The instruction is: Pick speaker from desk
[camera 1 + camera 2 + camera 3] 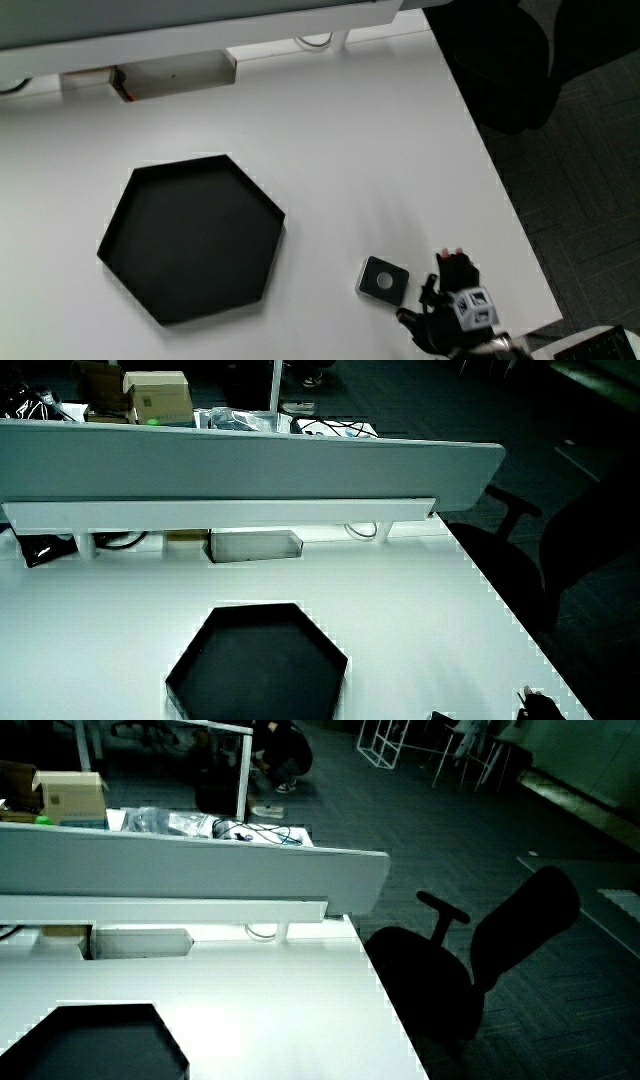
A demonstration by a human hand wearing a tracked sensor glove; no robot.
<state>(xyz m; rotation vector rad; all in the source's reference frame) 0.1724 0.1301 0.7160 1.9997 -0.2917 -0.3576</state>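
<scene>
The speaker (pixel 383 279) is a small flat black square with a round grille, lying on the white desk (pixel 330 130) between the black hexagonal tray (pixel 195 238) and the desk's edge. The gloved hand (pixel 452 298) rests just beside the speaker, nearer to the desk's edge, with the patterned cube (pixel 474 307) on its back. Its fingers are relaxed and hold nothing. In a side view only a sliver of the speaker (pixel 441 715) and the hand's fingertips (pixel 532 703) show. The hand and speaker are out of frame in the remaining side view.
The hexagonal tray (pixel 262 658) (pixel 95 1038) holds nothing. A low grey partition (pixel 250 470) with a white shelf closes the desk, and a white box (pixel 175 75) sits under it. A black office chair (pixel 480 955) stands on the floor off the desk's edge.
</scene>
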